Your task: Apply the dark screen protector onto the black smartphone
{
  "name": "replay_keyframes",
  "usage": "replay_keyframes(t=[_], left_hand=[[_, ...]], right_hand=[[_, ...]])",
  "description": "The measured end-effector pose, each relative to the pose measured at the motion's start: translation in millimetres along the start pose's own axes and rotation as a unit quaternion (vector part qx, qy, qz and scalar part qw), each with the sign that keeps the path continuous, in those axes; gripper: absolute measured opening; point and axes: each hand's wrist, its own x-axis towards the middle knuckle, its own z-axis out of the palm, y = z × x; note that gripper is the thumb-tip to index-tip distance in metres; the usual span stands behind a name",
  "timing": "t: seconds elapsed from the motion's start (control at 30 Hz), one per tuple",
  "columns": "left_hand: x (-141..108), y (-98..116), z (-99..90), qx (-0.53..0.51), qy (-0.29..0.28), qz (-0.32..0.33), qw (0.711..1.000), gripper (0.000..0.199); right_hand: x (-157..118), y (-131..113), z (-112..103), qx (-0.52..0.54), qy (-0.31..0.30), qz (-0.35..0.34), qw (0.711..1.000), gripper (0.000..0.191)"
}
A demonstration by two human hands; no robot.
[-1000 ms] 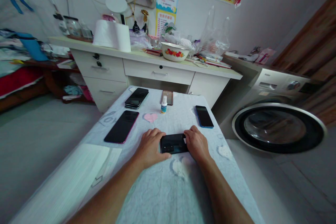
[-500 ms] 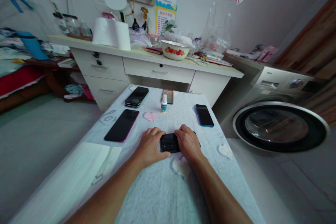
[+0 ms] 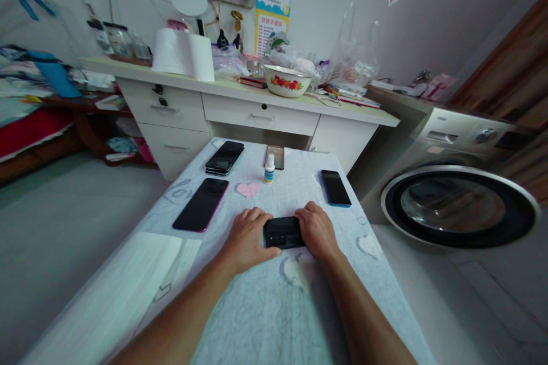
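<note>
A black phone [image 3: 283, 232] lies flat and crosswise on the cloth-covered table [image 3: 257, 308]. My left hand [image 3: 248, 239] grips its left end, thumb along the near edge and fingers at the far corner. Curled fingers of my right hand [image 3: 317, 231] rest on its right end and cover that part. Beyond them stands a small white bottle [image 3: 269, 170] with a blue and yellow label. A larger phone with a pink edge [image 3: 201, 204] lies at the left, and a blue-edged phone [image 3: 336, 188] at the right.
Stacked phones [image 3: 225, 157] lie at the table's far left. Behind the bottle is a phone case [image 3: 275, 157]. A white desk [image 3: 261, 111] holding a flowered bowl [image 3: 286, 81] stands beyond the table. At the right is a washing machine [image 3: 449, 137] with a round door.
My right hand has slid a little to the right along the black phone, so more of its surface shows. My left hand keeps its hold. The view has shifted slightly.
</note>
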Motion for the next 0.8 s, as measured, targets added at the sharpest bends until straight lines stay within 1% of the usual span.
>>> replay_keyframes(t=[0.33, 0.67, 0.8], left_hand=[[0, -2, -0.1, 0.000, 0.003, 0.004, 1.000, 0.061], [0, -2, 1.0, -0.009, -0.002, -0.001, 1.000, 0.060], [0, -2, 1.1, -0.009, 0.002, 0.001, 1.000, 0.061]], right_hand=[[-5, 27, -2, 0.017, 0.032, 0.069, 0.997, 0.032], [-6, 40, -5, 0.000, 0.041, 0.122, 0.992, 0.031], [-5, 42, -3, -0.003, 0.040, 0.123, 0.992, 0.031]])
